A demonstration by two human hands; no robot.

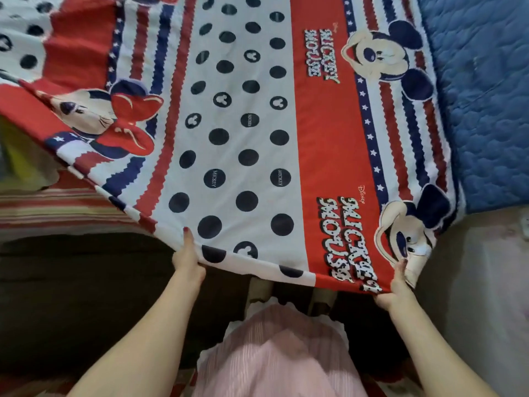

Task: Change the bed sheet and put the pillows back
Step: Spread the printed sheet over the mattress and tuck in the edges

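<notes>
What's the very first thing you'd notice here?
The big red, white and blue cartoon-mouse bed sheet fills most of the picture, spread out ahead. The left hand and right hand grip its near edge. A blue quilted mattress cover shows on the right.

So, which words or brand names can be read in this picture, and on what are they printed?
"MICKEY MOUSE": on the red band of the sheet, far print.
"MICKEY MOUSE": same red band, near print, by the right hand.
"Disney": small script above that near print.
"MICKEY": inside some dark dots on the white band.
The small script by the far print is too blurred to read.
</notes>
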